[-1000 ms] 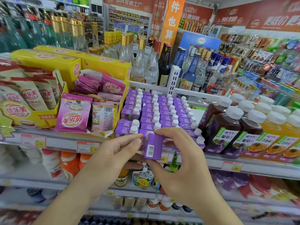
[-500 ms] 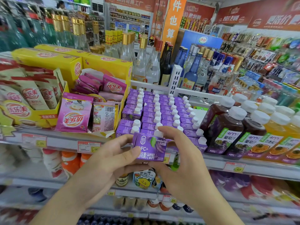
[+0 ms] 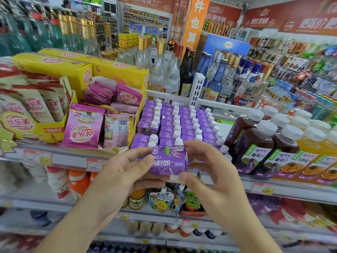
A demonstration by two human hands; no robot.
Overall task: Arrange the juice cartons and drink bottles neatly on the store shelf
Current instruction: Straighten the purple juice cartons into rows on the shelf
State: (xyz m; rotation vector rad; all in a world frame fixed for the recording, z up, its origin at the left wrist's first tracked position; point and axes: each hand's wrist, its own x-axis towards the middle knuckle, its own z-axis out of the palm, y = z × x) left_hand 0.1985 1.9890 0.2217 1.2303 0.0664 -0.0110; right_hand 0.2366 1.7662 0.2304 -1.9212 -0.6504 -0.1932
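Purple carton (image 3: 168, 160) pinched upright between left hand (image 3: 125, 172) and right hand (image 3: 206, 172), label facing out, just before carton rows (image 3: 178, 123) on shelf (image 3: 73, 157).

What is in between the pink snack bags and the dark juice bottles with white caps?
Rows of small purple juice cartons with white caps fill the shelf between the pink snack bags and the dark juice bottles, in the head view.

Two bare forearms and hands (image 3: 215, 178), no sleeves, rings, watch or gloves showing
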